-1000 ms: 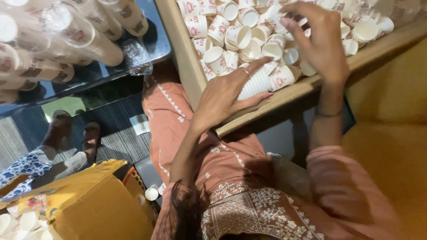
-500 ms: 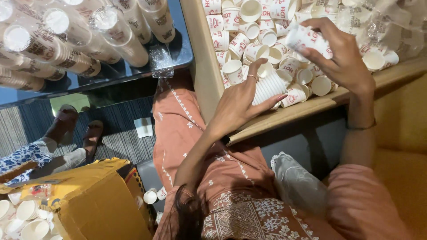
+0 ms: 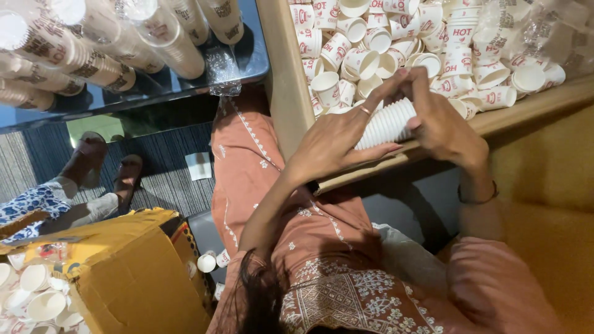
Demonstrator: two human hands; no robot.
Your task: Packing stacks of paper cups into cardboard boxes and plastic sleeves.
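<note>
**Cup stack held in both hands**

A ribbed white nested paper cup stack (image 3: pixel 388 124) is gripped by the left hand (image 3: pixel 331 145) and right hand (image 3: pixel 442 127), fingers closed round it, above the wooden tray's rim (image 3: pixel 286 74) of loose white red-printed paper cups (image 3: pixel 396 43).

Your hands meet at the wooden tray's (image 3: pixel 291 93) near rim, where loose paper cups (image 3: pixel 371 49) crowd the whole inside. Left, sleeved cup stacks (image 3: pixel 111 49) cover the glass table (image 3: pixel 247 59). Below, a cardboard box (image 3: pixel 130 278) blocks the floor beside your knee.
</note>
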